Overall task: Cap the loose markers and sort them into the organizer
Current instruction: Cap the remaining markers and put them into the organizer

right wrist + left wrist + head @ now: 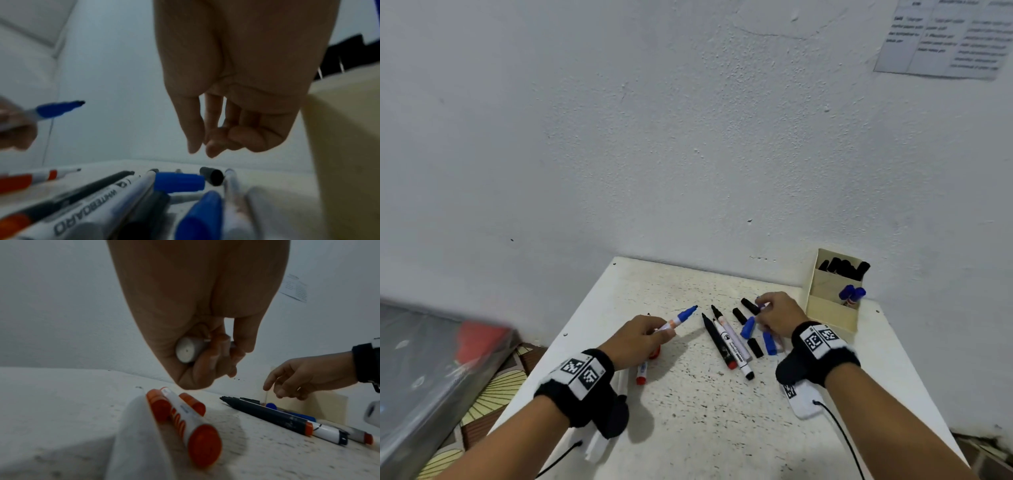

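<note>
My left hand point(650, 334) grips an uncapped blue marker point(681, 317) above the table, tip pointing up and to the right; its white back end point(186, 351) shows in my palm. My right hand point(774, 313) hovers with loosely curled fingers, holding nothing, just above a loose blue cap point(179, 181) and a black cap point(211, 176). A second blue cap point(769, 342) lies under that wrist. Uncapped black markers point(717, 342) lie between my hands. The cream organizer point(832, 308) stands at the back right with black markers point(846, 267) and blue markers point(852, 294) in separate compartments.
Red markers point(185, 418) lie on the white speckled table point(688, 411) under my left hand. More black caps point(755, 347) sit among the markers. A white wall rises right behind the table. A grey object point(431, 359) lies off the table's left edge.
</note>
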